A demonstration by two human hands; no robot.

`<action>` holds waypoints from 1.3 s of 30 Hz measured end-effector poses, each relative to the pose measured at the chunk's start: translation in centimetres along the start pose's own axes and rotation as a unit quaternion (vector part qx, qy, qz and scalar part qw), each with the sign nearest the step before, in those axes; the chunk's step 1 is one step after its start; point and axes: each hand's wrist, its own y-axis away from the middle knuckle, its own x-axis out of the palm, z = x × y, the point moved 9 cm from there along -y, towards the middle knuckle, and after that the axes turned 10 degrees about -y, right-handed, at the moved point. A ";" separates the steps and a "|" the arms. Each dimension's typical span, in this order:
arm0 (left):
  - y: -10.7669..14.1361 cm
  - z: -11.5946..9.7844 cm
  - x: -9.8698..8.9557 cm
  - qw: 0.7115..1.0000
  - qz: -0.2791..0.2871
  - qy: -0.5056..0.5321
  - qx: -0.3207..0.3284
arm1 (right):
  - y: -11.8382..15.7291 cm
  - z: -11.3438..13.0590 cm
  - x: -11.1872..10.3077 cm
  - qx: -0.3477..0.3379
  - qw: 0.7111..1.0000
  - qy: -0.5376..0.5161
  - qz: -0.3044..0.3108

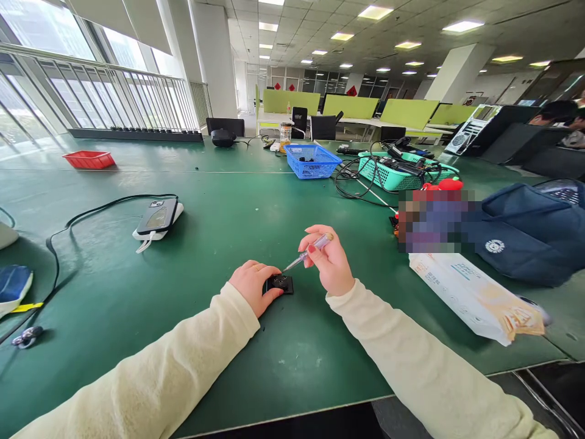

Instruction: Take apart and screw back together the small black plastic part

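Note:
A small black part (286, 284) lies on the green table, with round details on its top. My left hand (256, 286) grips its left side between thumb and fingers. My right hand (329, 261) is closed around the handle of a small screwdriver (315, 247) with a clear, purplish handle. The screwdriver slants down to the left, its thin tip close to the black part's upper edge. Whether tip and part touch is too small to tell.
A phone (158, 216) on a white object lies left, beside a black cable (57, 244). Farther back are a red tray (89, 160), a blue basket (312, 169) and a teal basket (388, 177) with cables. A tissue pack (470, 299) and dark blue bag (534, 231) sit right.

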 end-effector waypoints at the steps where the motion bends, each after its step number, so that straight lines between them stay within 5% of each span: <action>1: 0.0 0.1 0.1 1.000 -0.004 0.000 0.002 | 0.0 0.2 0.1 -0.011 1.000 0.022 0.008; 10: 0.0 0.2 0.3 1.000 -0.004 -0.004 0.000 | -0.4 1.5 -1.5 -0.036 0.998 -0.011 -0.058; 25: 0.0 -0.3 -0.1 0.999 0.034 -0.008 -0.011 | -0.3 0.5 0.0 -0.021 0.997 -0.080 0.005; 39: -0.1 -0.3 -0.2 0.999 0.032 -0.003 -0.007 | -0.8 -1.9 -1.3 0.057 0.995 -0.075 -0.017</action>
